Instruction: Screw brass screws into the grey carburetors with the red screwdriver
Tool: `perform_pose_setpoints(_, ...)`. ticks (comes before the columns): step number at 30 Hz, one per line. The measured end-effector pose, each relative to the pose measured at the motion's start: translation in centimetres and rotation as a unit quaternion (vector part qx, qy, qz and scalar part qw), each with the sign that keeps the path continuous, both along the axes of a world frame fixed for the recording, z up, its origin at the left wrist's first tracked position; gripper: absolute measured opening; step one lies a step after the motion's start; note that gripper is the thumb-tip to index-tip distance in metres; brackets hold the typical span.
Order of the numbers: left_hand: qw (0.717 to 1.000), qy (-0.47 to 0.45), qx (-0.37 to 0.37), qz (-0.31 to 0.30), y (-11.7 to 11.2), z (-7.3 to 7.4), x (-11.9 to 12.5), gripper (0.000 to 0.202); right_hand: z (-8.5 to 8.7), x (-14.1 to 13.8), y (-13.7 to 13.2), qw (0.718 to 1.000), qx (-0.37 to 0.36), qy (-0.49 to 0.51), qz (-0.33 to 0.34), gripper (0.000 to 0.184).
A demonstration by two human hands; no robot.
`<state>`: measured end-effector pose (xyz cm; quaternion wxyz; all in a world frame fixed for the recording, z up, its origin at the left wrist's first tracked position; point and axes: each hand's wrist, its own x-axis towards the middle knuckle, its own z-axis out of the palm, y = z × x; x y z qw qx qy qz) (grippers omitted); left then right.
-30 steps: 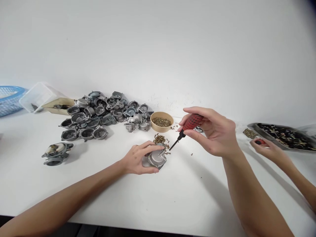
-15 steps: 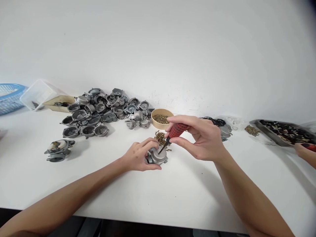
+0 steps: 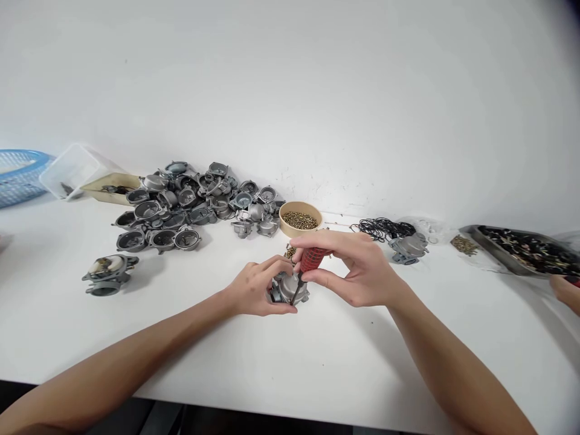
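Swung down and leftward, the right hand (image 3: 357, 272) now grips a red-handled screwdriver (image 3: 312, 258) nearly upright, its tip at the grey carburettor casting (image 3: 286, 291) that the left hand (image 3: 256, 290) clamps on the worktop (image 3: 317, 368). Fingers hide the tip's seat. Behind lie loose brass screws (image 3: 290, 250), a screw bowl (image 3: 300, 219), heaped castings (image 3: 190, 202) and black O-rings (image 3: 383, 228). A co-worker's hand (image 3: 566, 291) shows far right.

plain white wall (image 3: 290, 72) behind a white table (image 3: 317, 362); even, bright light

front: bare table (image 3: 317, 362) | behind: screw bowl (image 3: 299, 218) | left: casting pile (image 3: 190, 202)
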<state>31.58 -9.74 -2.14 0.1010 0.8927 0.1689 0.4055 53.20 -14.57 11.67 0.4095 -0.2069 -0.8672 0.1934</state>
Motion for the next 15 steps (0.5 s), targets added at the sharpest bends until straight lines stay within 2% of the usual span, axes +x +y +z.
perform_pose_setpoints(9,0.999,0.023,-0.044,-0.008,-0.27,0.81,-0.09,0.058,0.32,0.18,-0.05,0.999,-0.01,0.048,0.019,0.054)
perform_pose_setpoints(15,0.999,0.012,-0.034,-0.007,-0.18,0.56,-0.03,0.057,0.06,0.07,0.05,1.0,-0.004,0.025,0.0,0.054)
